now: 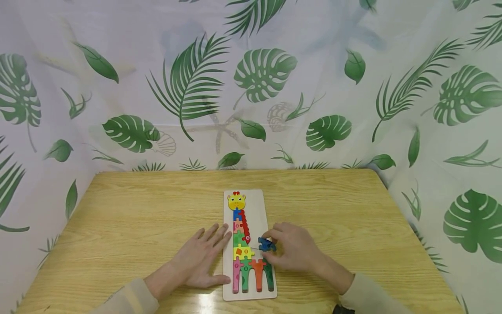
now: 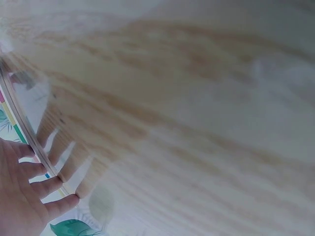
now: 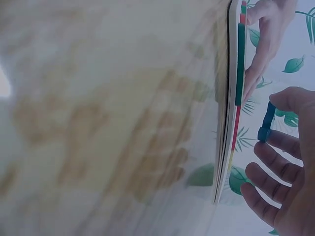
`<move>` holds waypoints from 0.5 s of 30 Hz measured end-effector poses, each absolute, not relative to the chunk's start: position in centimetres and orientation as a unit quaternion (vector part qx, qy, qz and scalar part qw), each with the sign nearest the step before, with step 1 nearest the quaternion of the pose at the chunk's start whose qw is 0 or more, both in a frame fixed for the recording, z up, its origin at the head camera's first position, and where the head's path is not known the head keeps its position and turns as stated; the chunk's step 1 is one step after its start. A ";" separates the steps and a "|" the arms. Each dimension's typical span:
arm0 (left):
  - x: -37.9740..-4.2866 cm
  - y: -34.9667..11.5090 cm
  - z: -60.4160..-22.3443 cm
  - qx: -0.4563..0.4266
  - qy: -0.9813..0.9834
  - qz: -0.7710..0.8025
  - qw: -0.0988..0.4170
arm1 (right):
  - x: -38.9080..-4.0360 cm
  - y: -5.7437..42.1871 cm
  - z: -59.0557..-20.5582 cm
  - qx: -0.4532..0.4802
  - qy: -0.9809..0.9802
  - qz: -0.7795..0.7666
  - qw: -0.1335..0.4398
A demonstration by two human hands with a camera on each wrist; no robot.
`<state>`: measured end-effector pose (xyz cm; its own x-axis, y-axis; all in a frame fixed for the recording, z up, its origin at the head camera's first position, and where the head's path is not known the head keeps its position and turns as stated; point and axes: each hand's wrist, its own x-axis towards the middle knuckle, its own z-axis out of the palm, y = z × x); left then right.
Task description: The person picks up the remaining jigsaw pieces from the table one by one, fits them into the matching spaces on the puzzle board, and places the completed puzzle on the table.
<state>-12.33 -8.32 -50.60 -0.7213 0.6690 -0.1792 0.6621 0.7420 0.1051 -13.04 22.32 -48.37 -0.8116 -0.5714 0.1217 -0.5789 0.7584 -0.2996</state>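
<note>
A giraffe-shaped wooden puzzle lies on a pale wooden board [image 1: 255, 205], with the yellow giraffe head [image 1: 236, 201] at the far end. Between thumb and index finger, my right hand [image 1: 292, 248] pinches a blue puzzle piece [image 1: 266, 244] above the board's right side. In the right wrist view that blue piece [image 3: 266, 122] appears edge-on. Below it shows a bare gap in the body, between the yellow piece [image 1: 242, 253] and the orange leg piece [image 1: 258, 272]. My left hand [image 1: 201, 257] has its fingers spread, touching the board's left edge.
The board rests on a wood-grain table [image 1: 149, 209]. A white cloth [image 1: 274, 131] printed with green leaves hangs behind and on both sides of the table. A dark object [image 1: 343, 309] shows at the bottom edge near the right sleeve.
</note>
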 end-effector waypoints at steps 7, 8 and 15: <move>-12.3 -8.4 -50.7 0.359 0.928 0.018 0.099 | -13.0 21.7 -48.5 0.302 -0.940 0.158 -0.013; -12.3 -8.4 -50.7 0.359 0.928 0.018 0.099 | -13.0 21.6 -48.5 0.303 -0.940 0.159 -0.015; -12.3 -8.4 -50.7 0.359 0.928 0.017 0.097 | -12.8 21.2 -48.5 0.306 -0.940 0.151 -0.020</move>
<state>-12.28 -8.38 -50.67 -0.7229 0.6705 -0.1670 0.6637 0.7410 0.1019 -12.82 21.18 -48.51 -0.8121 -0.5810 0.0549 -0.5690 0.7675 -0.2953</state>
